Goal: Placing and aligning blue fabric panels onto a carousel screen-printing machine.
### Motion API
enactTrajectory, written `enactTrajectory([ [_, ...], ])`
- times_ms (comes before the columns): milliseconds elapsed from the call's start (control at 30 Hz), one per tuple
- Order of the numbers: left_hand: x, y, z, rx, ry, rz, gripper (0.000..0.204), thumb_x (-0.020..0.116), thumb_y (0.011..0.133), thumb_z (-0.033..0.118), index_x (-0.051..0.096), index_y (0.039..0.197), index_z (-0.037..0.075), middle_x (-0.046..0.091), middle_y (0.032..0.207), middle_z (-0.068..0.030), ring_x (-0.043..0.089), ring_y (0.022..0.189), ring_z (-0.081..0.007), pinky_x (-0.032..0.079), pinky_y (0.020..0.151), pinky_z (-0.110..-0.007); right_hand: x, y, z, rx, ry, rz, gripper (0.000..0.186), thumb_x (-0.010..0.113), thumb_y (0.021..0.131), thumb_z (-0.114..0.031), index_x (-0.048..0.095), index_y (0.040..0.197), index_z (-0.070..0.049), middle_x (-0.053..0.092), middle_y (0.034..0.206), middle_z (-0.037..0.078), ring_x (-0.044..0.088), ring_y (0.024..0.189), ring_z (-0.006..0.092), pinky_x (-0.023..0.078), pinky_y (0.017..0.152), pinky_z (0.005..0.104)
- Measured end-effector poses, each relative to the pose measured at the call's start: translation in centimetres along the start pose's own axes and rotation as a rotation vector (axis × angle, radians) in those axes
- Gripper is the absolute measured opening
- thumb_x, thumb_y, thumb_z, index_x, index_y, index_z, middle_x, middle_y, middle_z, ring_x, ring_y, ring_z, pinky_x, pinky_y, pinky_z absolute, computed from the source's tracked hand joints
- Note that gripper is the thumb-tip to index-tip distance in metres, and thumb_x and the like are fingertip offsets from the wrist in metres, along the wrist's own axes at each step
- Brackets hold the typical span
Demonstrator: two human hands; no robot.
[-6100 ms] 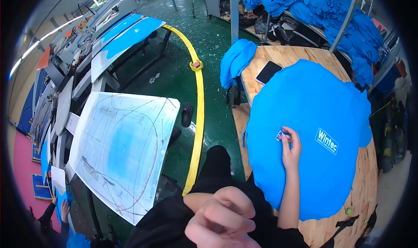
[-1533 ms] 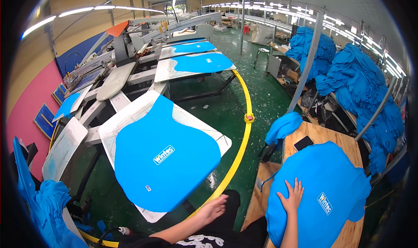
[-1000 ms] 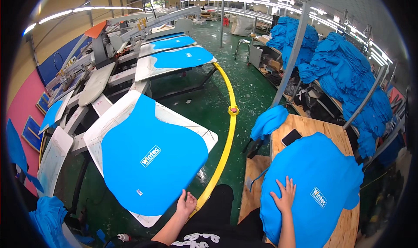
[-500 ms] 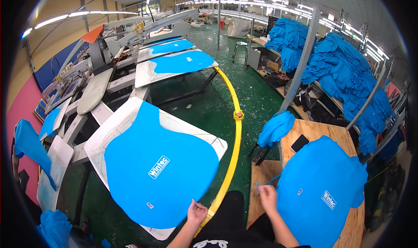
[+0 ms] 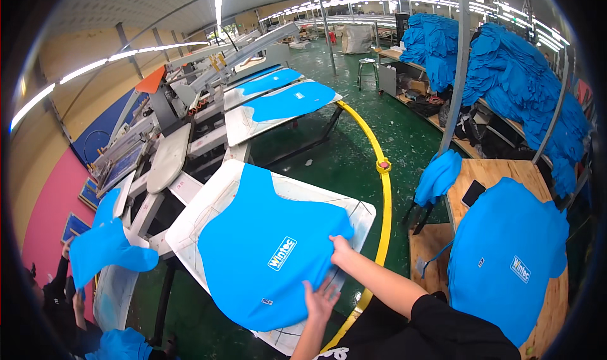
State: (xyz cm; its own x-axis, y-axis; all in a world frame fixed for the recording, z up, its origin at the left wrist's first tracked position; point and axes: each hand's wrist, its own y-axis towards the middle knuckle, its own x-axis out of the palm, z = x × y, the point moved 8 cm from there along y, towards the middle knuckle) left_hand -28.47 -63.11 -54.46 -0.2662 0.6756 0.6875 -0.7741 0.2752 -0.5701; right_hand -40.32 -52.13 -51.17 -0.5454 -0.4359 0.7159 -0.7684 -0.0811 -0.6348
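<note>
My right hand (image 5: 341, 251) pinches the blue panel (image 5: 253, 252) at its three o'clock edge | my left hand (image 5: 321, 301) spreads open at five o'clock (contact unclear) | panel lies on the white board (image 5: 215, 202) | lopsided pulling could crease it

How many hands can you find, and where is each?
4: right hand pinching the near cloth at its right; left hand open, lower down; a co-worker's upper hand and lower hand at the hanging cloth, far left. Others may be hidden.
</note>
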Motion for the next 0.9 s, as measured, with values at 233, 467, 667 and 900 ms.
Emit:
enactTrajectory([
  [233,-2.9,-1.1,16.9,0.61,-0.407,-0.18,0.046,0.048,0.091,0.031,0.043,0.127,0.003,0.044,0.132,-0.0152,0.042,0.12,-0.0294,0.03,0.104,-0.049,12.0,-12.5,-2.7,-0.012,0.08,-0.548,0.042,0.039,0.096,-0.032,0.046,0.124,-0.002,0.052,0.124,0.015,0.052,0.111,0.0279,0.038,0.099,0.045],
  [467,10.6,-15.2,21.1,1.182,0.16,-0.785,0.054,0.054,0.09,0.029,0.037,0.131,-0.003,0.04,0.135,-0.0188,0.038,0.125,-0.0306,0.03,0.104,-0.049,5.3,-30.1,-12.5,-0.544,0.229,-0.85,0.052,0.058,0.083,-0.047,0.055,0.112,-0.004,0.06,0.112,0.013,0.057,0.102,0.0275,0.041,0.095,0.0435],
  [667,18.2,-19.8,18.9,2.255,0.94,-0.396,0.053,0.049,0.093,0.031,0.036,0.133,-0.001,0.05,0.122,-0.0214,0.052,0.106,-0.0275,0.044,0.088,-0.043,-9.8,-50.7,-13.5,-1.445,-0.096,-0.582,0.048,0.058,0.084,-0.036,0.053,0.111,0.003,0.061,0.106,0.016,0.06,0.095,0.0256,0.047,0.085,0.0417],
  [900,38.4,-21.2,18.6,2.167,0.782,-0.644,0.043,0.047,0.091,0.025,0.046,0.126,-0.001,0.055,0.116,-0.02,0.057,0.101,-0.0256,0.046,0.087,-0.036,-9.4,-77.8,-8.4,-1.86,-0.944,-0.174,0.044,0.038,0.092,-0.028,0.041,0.125,0.001,0.049,0.121,0.02,0.059,0.096,0.0319,0.048,0.085,0.045],
])
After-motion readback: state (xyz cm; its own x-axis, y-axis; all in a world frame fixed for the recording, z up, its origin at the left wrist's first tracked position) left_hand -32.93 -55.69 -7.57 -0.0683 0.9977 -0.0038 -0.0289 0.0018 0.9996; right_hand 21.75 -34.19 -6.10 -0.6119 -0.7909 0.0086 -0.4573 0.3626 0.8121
